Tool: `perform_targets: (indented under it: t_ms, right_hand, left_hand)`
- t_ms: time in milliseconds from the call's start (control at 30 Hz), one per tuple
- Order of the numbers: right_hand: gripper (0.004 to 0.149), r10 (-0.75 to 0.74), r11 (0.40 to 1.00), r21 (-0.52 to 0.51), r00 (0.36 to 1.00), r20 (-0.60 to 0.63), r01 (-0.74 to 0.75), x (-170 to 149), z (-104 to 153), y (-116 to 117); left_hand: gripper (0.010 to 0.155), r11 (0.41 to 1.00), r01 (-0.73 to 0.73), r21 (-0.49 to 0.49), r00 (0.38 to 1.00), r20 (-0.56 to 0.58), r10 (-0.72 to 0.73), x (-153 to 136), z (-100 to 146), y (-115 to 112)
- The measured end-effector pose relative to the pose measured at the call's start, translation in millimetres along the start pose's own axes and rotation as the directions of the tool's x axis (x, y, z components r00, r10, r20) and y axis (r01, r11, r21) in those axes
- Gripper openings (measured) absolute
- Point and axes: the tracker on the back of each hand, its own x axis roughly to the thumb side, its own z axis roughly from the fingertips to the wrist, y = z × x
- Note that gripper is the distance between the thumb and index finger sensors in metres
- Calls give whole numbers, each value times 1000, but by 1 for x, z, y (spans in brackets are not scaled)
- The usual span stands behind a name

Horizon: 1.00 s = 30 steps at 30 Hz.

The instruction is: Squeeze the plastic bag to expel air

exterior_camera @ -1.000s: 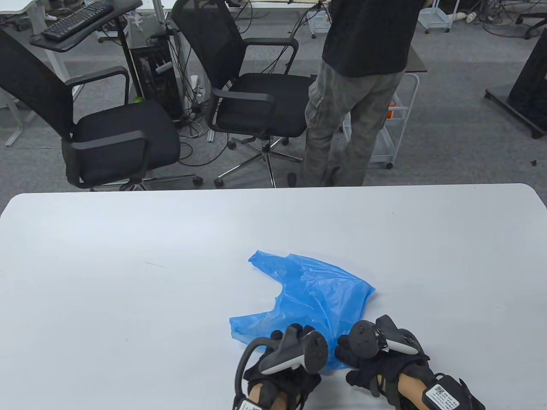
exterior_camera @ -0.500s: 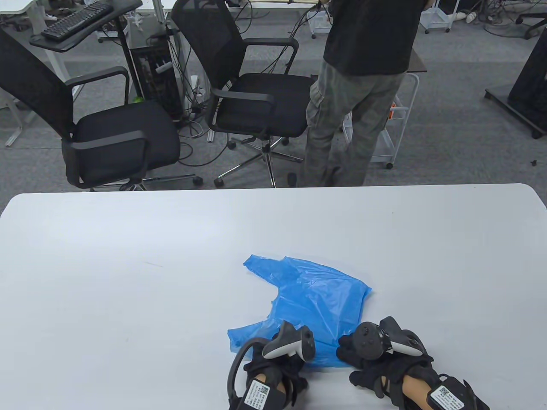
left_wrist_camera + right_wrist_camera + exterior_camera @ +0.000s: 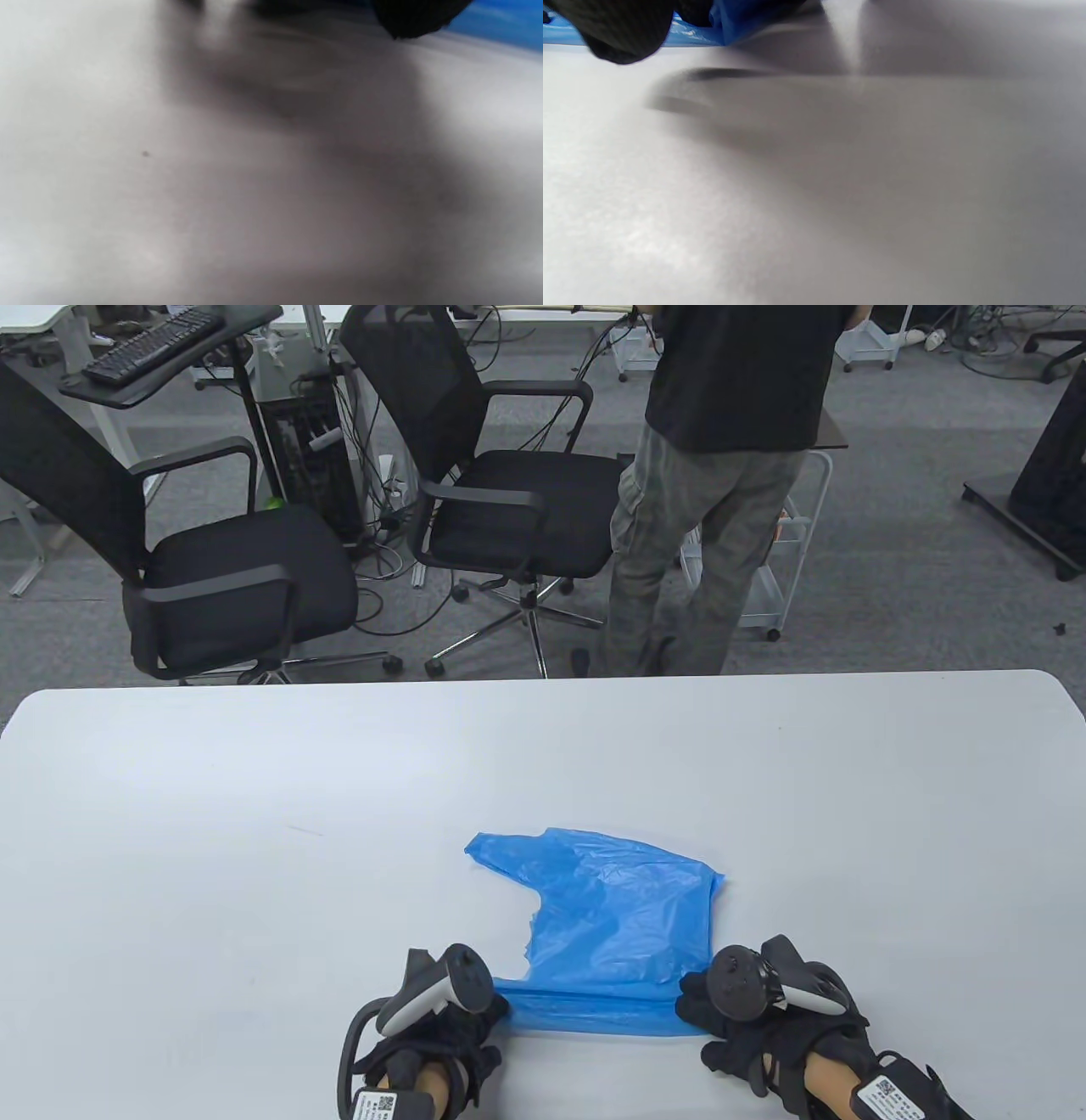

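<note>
A blue plastic bag [image 3: 619,925] lies flat on the white table [image 3: 254,831], its near edge stretched into a band between my hands. My left hand [image 3: 479,1014] grips the bag's near left corner. My right hand [image 3: 696,1005] grips the near right corner. The bag shows as a blue strip at the top right of the blurred left wrist view [image 3: 496,23], beside a dark glove fingertip [image 3: 415,19]. In the right wrist view the bag [image 3: 729,21] is bunched under my gloved fingers [image 3: 619,29] at the top left.
The table's far edge [image 3: 543,678] runs across the middle of the table view. Beyond it stand two black office chairs [image 3: 237,560] and a person [image 3: 721,475] with their back turned.
My left hand has slid left along the near edge, pulling the bag's corner out and stretching the bag wider and flatter. My right hand has stayed almost still.
</note>
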Motion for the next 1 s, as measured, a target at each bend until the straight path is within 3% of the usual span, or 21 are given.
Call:
perform_targets:
  t_ms: [133, 233, 267, 333, 400, 500, 700, 767, 867, 1000]
  right_hand:
    - [65, 0, 1000, 12, 1000, -6, 0, 0, 0, -1]
    - [65, -18, 997, 77, 1000, -7, 18, 1, 3, -16]
    - [65, -25, 999, 34, 1000, 3, 24, 1, 6, -24]
    - [66, -68, 984, -159, 997, 46, 75, 1, 14, -46]
    - [68, -76, 974, -209, 996, 44, 83, 3, 11, -55]
    - [69, -58, 989, -137, 998, -1, 57, 4, -6, -51]
    - [67, -26, 1000, 6, 996, -81, 27, -4, -36, -20]
    - [65, -43, 998, -38, 997, -69, 41, -5, -35, -21]
    - [65, -30, 999, -29, 996, -80, 28, -4, -35, -20]
    - [65, -11, 999, -49, 997, -77, 7, -3, -34, -16]
  left_hand:
    - [68, 998, 67, 10, 998, -15, -67, 8, 0, -2]
    - [68, 999, 53, 10, 999, -3, -53, 10, 0, -3]
    - [69, 999, 52, 11, 999, -4, -52, 10, 0, -4]
    - [69, 997, 76, 12, 997, -4, -76, 11, 1, -5]
    - [70, 997, 80, 15, 997, -5, -80, 12, 1, -5]
    - [69, 997, 77, 13, 997, -2, -77, 12, 1, -5]
    - [69, 997, 70, 13, 998, 3, -70, 11, 1, -5]
    - [68, 998, 64, 22, 998, 28, -65, 11, 3, -2]
    - [59, 989, 4, 146, 996, 88, -17, 13, 21, 16]
    - [55, 912, -112, 395, 974, 223, 23, 39, 59, 48]
